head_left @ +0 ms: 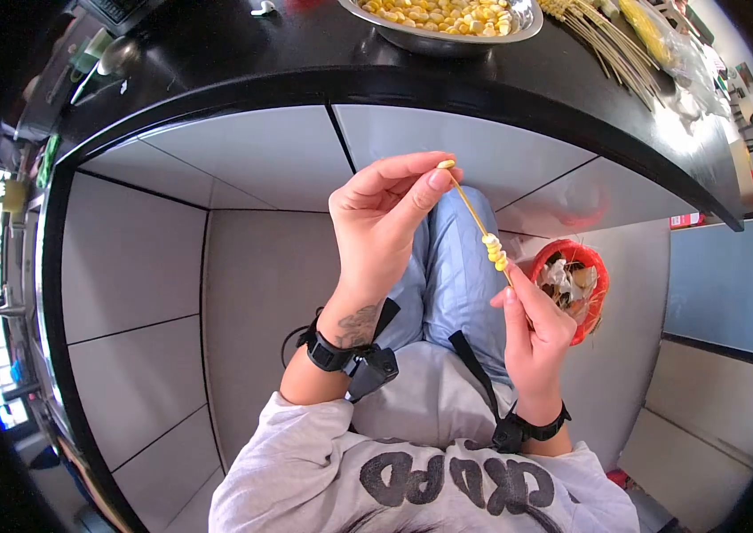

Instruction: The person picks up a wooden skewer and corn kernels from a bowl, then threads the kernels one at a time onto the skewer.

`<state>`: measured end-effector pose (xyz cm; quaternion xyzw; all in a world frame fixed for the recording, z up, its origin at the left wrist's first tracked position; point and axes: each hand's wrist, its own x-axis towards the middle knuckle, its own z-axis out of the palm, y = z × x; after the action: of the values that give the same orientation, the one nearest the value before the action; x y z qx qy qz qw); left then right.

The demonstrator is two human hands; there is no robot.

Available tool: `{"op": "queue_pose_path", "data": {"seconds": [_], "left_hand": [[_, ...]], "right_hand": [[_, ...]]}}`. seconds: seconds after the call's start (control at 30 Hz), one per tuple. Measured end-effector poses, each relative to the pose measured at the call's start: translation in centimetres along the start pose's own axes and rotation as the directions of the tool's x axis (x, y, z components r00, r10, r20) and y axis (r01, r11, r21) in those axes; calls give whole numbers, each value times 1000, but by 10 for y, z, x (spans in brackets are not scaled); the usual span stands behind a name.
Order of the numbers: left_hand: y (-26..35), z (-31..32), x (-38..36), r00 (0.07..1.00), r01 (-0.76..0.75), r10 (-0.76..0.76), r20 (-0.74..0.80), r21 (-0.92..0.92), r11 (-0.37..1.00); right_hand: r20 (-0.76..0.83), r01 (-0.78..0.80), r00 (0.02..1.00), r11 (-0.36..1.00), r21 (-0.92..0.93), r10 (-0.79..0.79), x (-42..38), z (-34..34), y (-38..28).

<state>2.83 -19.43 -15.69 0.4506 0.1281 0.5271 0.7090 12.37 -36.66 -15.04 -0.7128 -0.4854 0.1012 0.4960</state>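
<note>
Between the thumb and fingers of my left hand is a yellow corn kernel, right at the tip of a thin wooden skewer. My right hand pinches the skewer near its lower end. Several pale yellow kernels are threaded on the skewer just above my right fingertips. The skewer slants from upper left to lower right, over my lap. On the counter ahead, a steel bowl is filled with loose yellow kernels.
A bundle of bare skewers lies at the right of the black counter, beside a plastic bag. A red bin with rubbish stands on the floor to my right. A metal ladle is at the far left.
</note>
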Motion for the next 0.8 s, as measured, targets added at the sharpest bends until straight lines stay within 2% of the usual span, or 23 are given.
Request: {"op": "queue_pose_path", "data": {"seconds": [0.07,0.2,0.3,0.37,0.4,0.47,0.57,0.8], "left_hand": [[-1,-2,-1,1000,-19,18,16,69,997],[3,3,0,996,-45,47,-75,25,999],[8,-4,0,1000,-19,20,-22,23,1000],[8,-10,-1,996,-55,49,71,85,995],[10,-10,-1,996,-55,49,72,87,995],[12,-10,-4,999,19,-28,34,235,972],[13,-11,-2,998,-40,23,57,312,949],[18,-9,0,995,-38,1,95,389,920]], "right_hand": [[-1,9,1000,1000,-7,-9,0,1,0],[-4,22,1000,1000,-3,-22,0,1,0],[5,26,1000,1000,-11,-26,0,0,0],[7,31,1000,999,-14,-31,0,1,0],[0,39,999,999,-10,-39,0,2,1],[-9,48,999,999,-7,-48,0,2,2],[4,14,1000,1000,-12,-14,-1,0,1],[4,32,999,999,-4,-32,-2,1,3]]}}
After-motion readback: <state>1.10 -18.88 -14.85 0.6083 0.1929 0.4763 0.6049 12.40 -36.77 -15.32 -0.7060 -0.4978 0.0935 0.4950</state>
